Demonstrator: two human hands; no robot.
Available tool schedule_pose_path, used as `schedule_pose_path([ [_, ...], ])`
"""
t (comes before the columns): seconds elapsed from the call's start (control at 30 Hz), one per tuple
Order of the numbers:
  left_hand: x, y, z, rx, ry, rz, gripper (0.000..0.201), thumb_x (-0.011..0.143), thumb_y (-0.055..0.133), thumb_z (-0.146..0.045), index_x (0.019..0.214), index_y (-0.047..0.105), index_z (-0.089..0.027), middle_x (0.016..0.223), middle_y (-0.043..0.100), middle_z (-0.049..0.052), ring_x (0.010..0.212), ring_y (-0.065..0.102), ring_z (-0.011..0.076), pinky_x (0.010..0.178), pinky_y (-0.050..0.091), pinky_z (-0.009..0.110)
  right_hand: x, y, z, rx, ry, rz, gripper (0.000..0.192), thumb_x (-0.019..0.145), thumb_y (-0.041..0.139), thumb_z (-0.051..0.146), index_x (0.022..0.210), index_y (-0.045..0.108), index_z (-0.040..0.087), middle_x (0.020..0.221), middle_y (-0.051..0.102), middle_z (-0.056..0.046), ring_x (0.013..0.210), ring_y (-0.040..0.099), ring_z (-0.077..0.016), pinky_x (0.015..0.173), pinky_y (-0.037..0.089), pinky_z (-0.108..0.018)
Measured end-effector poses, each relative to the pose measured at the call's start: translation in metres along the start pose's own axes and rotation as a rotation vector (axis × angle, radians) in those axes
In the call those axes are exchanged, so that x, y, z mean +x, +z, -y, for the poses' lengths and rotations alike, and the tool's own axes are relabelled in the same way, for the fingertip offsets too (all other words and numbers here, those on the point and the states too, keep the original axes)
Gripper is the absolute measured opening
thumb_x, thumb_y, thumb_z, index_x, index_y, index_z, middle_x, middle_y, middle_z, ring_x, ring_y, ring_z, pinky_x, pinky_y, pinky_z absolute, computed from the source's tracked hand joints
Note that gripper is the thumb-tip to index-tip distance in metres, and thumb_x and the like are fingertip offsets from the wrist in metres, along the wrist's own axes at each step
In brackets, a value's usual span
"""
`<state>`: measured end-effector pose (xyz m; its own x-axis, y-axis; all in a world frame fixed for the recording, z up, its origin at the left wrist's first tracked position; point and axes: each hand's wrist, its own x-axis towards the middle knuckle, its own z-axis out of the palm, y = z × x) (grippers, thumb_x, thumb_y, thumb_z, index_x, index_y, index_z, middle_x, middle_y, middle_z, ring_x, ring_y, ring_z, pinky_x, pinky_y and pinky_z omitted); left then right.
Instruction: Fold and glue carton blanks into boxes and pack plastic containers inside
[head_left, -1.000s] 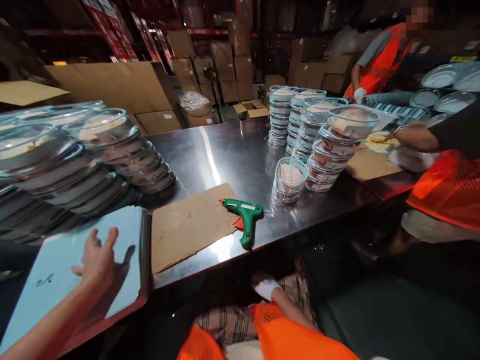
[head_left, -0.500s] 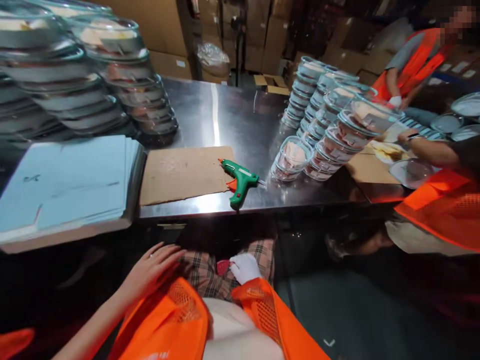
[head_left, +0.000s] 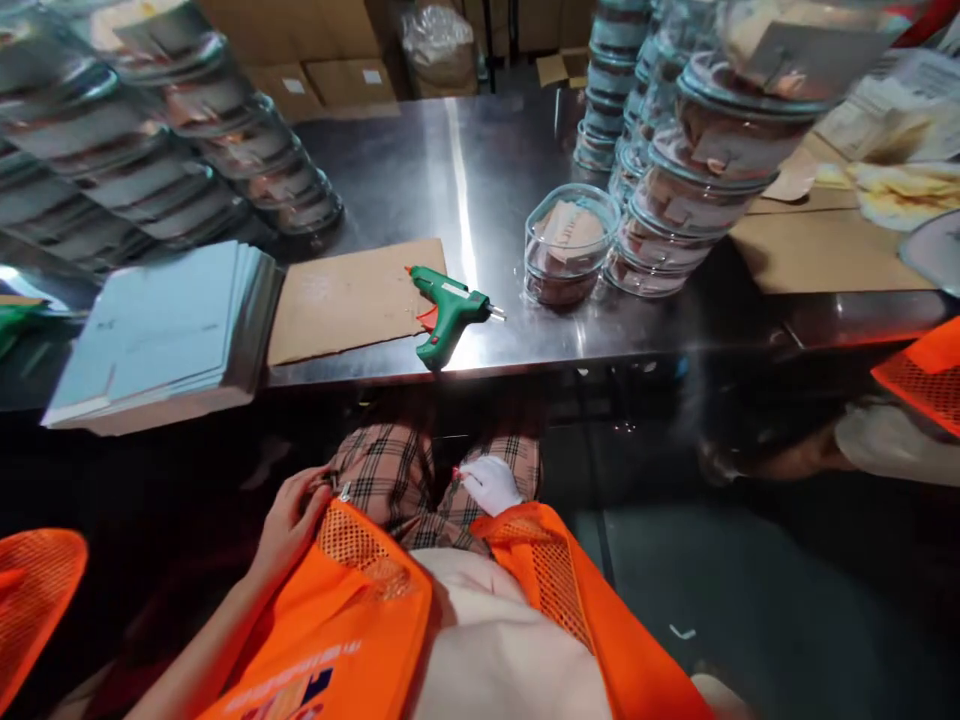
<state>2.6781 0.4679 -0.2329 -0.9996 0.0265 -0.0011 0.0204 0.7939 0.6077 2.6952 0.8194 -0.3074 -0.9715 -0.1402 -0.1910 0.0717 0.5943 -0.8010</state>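
Head view: steel table point(head_left: 510, 170) before stacked cardboard boxes point(head_left: 330, 80).

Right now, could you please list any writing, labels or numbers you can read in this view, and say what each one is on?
Nothing can be read for certain.
White strip label on the green glue gun: too small.
Dark print on the orange vest: blurred and partly cut off.
White labels on the cardboard boxes: too small.
Faint pen marks on the pale blue sheets: illegible.

The bench point(head_left: 510, 170) is polished, glossy metal. The glue gun point(head_left: 448, 312) is shiny green plastic on matt brown cardboard point(head_left: 345, 300). The bowls point(head_left: 570, 240) are clear glass. The vest point(head_left: 352, 610) is orange mesh cloth.
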Motion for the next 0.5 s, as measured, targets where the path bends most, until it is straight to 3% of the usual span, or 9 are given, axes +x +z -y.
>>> schedule_pose_path([
  [0.13, 0.005, 0.005, -0.018, 0.007, -0.098, 0.069, 0.062, 0.083, 0.057, -0.073, 0.112, 0.069, -0.020, 0.116, 0.076, 0.013, 0.106, 0.073, 0.0288, 0.097, 0.058, 0.038, -0.008, 0.004, -0.020, 0.047, -0.086, -0.067, 0.028, 0.110, 0.056, 0.027, 0.110, 0.078, 0.010, 0.112, 0.079, -0.006, 0.116, 0.073, -0.0192, 0.114, 0.050, -0.044],
  [0.27, 0.014, 0.015, -0.043, 0.061, -0.210, 0.076, 0.066, 0.082, 0.043, -0.082, 0.098, 0.067, -0.022, 0.096, 0.079, 0.011, 0.091, 0.073, 0.0301, 0.087, 0.059, 0.039, -0.010, 0.005, -0.039, 0.105, -0.172, -0.191, 0.020, 0.106, 0.064, 0.029, 0.105, 0.078, 0.014, 0.107, 0.081, -0.006, 0.106, 0.076, -0.0189, 0.105, 0.057, -0.042],
  [0.37, 0.017, 0.014, -0.056, 0.005, -0.199, 0.102, 0.074, 0.079, 0.042, -0.088, 0.084, 0.071, -0.021, 0.085, 0.078, 0.010, 0.090, 0.073, 0.0309, 0.084, 0.059, 0.037, -0.011, 0.003, -0.047, 0.137, -0.246, -0.300, 0.032, 0.109, 0.053, 0.033, 0.102, 0.079, 0.016, 0.101, 0.083, -0.006, 0.098, 0.077, -0.0193, 0.097, 0.058, -0.037],
  [0.5, -0.011, -0.006, -0.051, -0.052, -0.231, 0.307, 0.083, 0.076, 0.048, -0.094, 0.083, 0.077, -0.016, 0.073, 0.073, 0.005, 0.075, 0.068, 0.0275, 0.066, 0.056, 0.032, -0.015, -0.001, -0.053, 0.172, -0.295, -0.419, 0.044, 0.107, 0.043, 0.040, 0.094, 0.080, 0.020, 0.092, 0.083, -0.007, 0.088, 0.079, -0.0224, 0.086, 0.060, -0.033],
])
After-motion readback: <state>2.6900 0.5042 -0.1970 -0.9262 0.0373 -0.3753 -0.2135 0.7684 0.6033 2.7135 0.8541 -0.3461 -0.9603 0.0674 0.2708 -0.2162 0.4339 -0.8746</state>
